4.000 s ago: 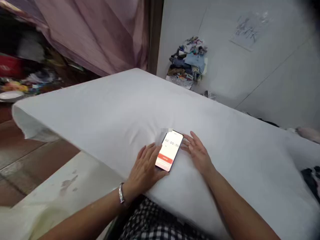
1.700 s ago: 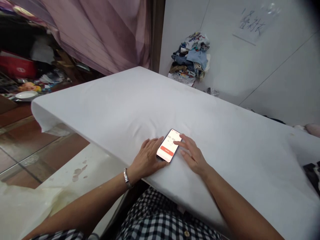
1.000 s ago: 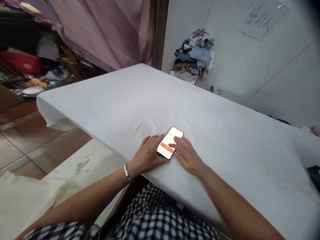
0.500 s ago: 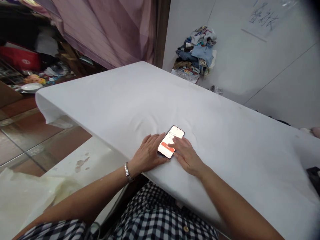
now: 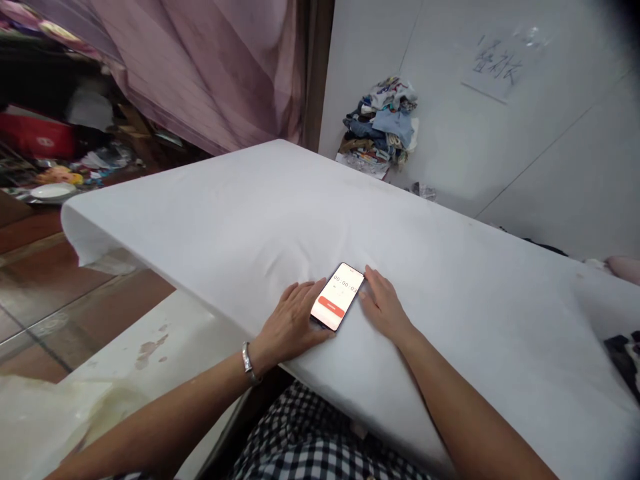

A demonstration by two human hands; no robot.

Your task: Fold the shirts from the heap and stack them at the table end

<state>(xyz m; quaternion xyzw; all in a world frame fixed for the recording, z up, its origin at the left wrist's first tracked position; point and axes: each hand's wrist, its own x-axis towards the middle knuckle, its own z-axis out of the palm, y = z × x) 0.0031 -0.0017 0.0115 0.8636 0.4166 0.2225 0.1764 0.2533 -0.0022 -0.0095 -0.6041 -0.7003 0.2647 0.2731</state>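
Note:
A smartphone [image 5: 345, 285] lies face up on the white-covered table [image 5: 210, 193], its lit screen showing a running timer and an orange-red button. My left hand [image 5: 293, 320], with a silver bracelet at the wrist, holds the phone around its lower left corner. The index finger runs along the phone's left edge and the thumb is at its bottom. At the phone's right edge, my right hand [image 5: 384, 303] rests on the table cover with fingers stretched forward and nothing in it. Its fingertips are close beside the phone.
A pile of folded clothes [image 5: 383, 123] stands beyond the table's far edge. A paper with handwriting [image 5: 493, 70] hangs on the pale wall. Behind the table's left part hangs a pink curtain [image 5: 215, 67]. Dark cloth [image 5: 623, 363] lies at the right edge.
My right hand has moved off the phone's screen to the right and now lies beside it. The timer digits, partly covered before, now show fully. The view has shifted slightly.

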